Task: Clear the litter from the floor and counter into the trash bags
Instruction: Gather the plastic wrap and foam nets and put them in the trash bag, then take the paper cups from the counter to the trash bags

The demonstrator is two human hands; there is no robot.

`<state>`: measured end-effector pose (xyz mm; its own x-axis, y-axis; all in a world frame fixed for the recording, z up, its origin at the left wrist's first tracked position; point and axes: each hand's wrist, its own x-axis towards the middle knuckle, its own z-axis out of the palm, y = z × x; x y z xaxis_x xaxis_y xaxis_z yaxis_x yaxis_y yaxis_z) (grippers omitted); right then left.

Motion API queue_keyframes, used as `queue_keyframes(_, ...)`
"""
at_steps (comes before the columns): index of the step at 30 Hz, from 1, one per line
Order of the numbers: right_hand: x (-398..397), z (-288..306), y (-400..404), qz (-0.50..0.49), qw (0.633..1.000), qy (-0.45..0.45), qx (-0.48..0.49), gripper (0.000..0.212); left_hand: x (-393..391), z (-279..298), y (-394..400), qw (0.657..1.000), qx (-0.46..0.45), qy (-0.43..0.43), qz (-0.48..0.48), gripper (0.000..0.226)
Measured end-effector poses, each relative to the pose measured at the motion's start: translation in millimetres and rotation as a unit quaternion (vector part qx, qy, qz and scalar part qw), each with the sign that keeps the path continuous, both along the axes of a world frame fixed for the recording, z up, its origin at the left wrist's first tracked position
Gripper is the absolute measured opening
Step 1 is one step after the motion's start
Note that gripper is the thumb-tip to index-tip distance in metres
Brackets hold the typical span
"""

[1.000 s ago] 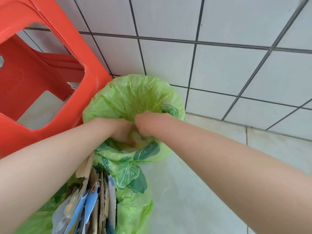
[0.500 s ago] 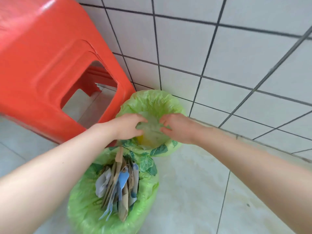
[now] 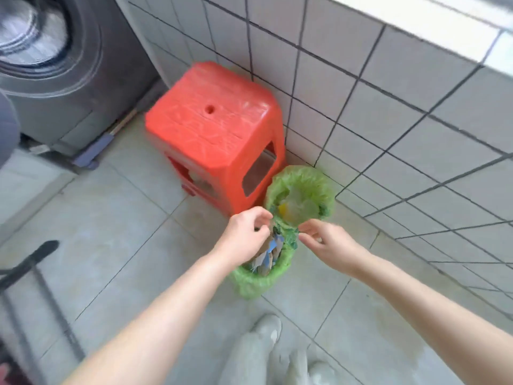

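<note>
Two green trash bags stand on the floor by the tiled wall. The far bag [image 3: 324, 187] holds clear plastic and something yellow. The near bag [image 3: 258, 282] is stuffed with cardboard and blue paper scraps [image 3: 270, 255]. My left hand [image 3: 245, 236] hovers above the near bag's left rim, fingers curled loosely, holding nothing I can see. Over the seam between the two bags floats my right hand [image 3: 330, 243], fingers apart and empty. Neither hand touches the plastic.
A red plastic stool [image 3: 213, 129] stands just left of the far bag against the white tiled wall [image 3: 388, 112]. A grey washing machine [image 3: 55, 68] is at the upper left. Dark metal legs [image 3: 33, 262] are at the left edge. My light shoes [image 3: 266, 326] are below.
Both hands have come out of the far bag and let go of it. The view has risen and pulled back, so the stool, the washing machine and both bags show whole.
</note>
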<state>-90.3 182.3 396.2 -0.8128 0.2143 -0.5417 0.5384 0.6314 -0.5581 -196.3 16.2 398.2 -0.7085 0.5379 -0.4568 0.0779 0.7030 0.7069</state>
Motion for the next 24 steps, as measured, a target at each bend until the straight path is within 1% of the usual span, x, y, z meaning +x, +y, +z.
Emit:
queue_keyframes(2, 6, 52, -28, -0.008, 1.000, 0.010, -0.026, 0.026, 13, 48, -24, 0.998, 0.010, -0.023, 0.056, 0.023)
queue_keyframes(4, 13, 98, -54, -0.023, 0.999, 0.017, -0.043, 0.022, 28, 92, -47, 0.995, 0.020, -0.029, 0.097, 0.021)
queue_keyframes(7, 15, 158, -89, -0.036, 0.998, 0.023, -0.052, 0.021, 47, 156, -82, 0.988, 0.030, -0.025, 0.148, 0.023)
queue_keyframes(11, 12, 221, -135, -0.015, 0.997, 0.034, -0.062, 0.022, 64, 222, -136, 0.977, 0.022, -0.001, 0.214, 0.022)
queue_keyframes(17, -7, 283, -206, 0.057, 0.994, 0.046, -0.081, 0.021, 79, 279, -223, 0.944, 0.020, -0.005, 0.329, 0.018)
queue_keyframes(24, -79, 343, -297, 0.161, 0.981, 0.086, -0.061, 0.024, 57, 325, -336, 0.913, -0.002, 0.028, 0.406, 0.021)
